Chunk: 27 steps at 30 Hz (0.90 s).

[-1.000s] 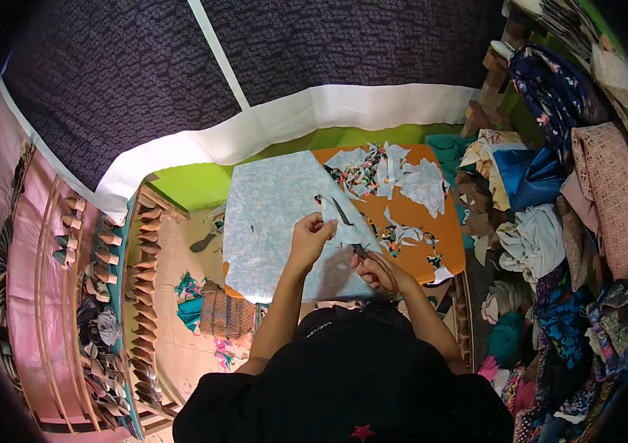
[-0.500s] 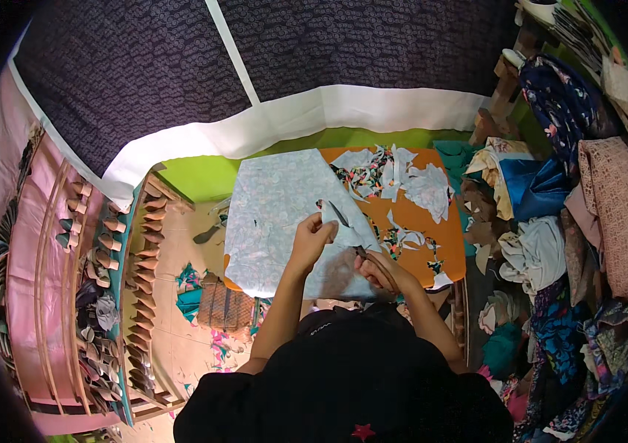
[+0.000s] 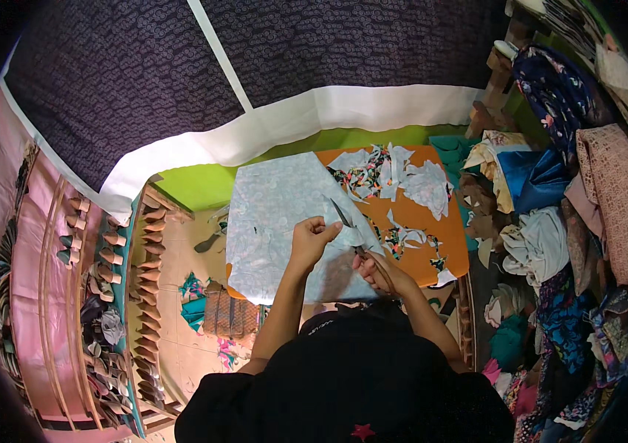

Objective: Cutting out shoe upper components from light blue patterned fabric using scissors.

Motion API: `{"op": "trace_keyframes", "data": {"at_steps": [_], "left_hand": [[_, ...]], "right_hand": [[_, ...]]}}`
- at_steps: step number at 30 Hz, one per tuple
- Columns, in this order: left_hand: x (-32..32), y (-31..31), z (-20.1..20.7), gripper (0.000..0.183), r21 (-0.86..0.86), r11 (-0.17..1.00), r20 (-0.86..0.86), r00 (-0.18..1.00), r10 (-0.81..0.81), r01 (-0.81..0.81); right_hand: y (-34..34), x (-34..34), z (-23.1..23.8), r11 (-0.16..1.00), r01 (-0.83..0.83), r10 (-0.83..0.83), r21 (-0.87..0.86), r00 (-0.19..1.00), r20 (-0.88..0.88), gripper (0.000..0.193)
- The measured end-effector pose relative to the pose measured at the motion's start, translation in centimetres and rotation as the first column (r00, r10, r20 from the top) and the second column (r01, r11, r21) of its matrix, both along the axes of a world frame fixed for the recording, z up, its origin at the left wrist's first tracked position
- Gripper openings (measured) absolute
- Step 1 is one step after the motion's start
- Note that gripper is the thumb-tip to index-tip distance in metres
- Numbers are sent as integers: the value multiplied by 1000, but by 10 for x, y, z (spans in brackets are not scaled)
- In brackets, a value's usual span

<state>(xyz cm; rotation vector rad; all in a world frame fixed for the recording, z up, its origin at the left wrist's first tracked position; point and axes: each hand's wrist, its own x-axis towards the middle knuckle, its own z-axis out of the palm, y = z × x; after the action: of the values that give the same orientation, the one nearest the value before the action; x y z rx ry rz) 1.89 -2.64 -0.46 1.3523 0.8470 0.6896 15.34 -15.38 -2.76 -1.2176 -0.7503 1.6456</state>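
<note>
My right hand [image 3: 371,270] is wrapped round the brown handles of a pair of scissors [image 3: 342,214], whose dark blades point away and slightly left. Between finger and thumb, my left hand [image 3: 314,240] pinches a small pale fabric piece [image 3: 348,237], raised over the table. The blades lie against this piece; how far apart they are is hard to tell. Below both hands a large whitish fabric sheet [image 3: 269,214], with a faint pattern showing through, covers the left part of the orange table [image 3: 432,258].
Patterned and white fabric scraps [image 3: 380,173] lie on the table's right side. Heaps of cloth [image 3: 535,240] rise at the right. Racks of wooden shoe-shaped forms [image 3: 153,273] stand at the left. Scraps and a brown woven bag [image 3: 231,314] lie on the floor. Dark cloth [image 3: 343,44] hangs behind the table.
The pinched piece's position and tilt have shifted slightly, and a dark patterned spot by my left fingertips is no longer visible. Both hands keep their grip. The view has turned a little.
</note>
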Motion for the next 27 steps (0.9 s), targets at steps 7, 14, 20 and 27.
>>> {"op": "trace_keyframes", "data": {"at_steps": [7,14,20,27], "left_hand": [[1,6,7,19,17,1000,16,1000,20,-20],[2,12,7,23,43,999,-35,999,-13,15],[3,16,0,25,44,998,-36,999,-31,33],[6,14,-2,26,49,996,-15,997,-69,70]], "right_hand": [[4,0,13,999,-16,16,-30,1000,16,34],[9,3,17,999,-7,7,43,1000,14,23],[13,-2,18,984,172,-180,-54,952,-249,17],[16,12,-4,985,-99,50,-140,947,-318,20]]}}
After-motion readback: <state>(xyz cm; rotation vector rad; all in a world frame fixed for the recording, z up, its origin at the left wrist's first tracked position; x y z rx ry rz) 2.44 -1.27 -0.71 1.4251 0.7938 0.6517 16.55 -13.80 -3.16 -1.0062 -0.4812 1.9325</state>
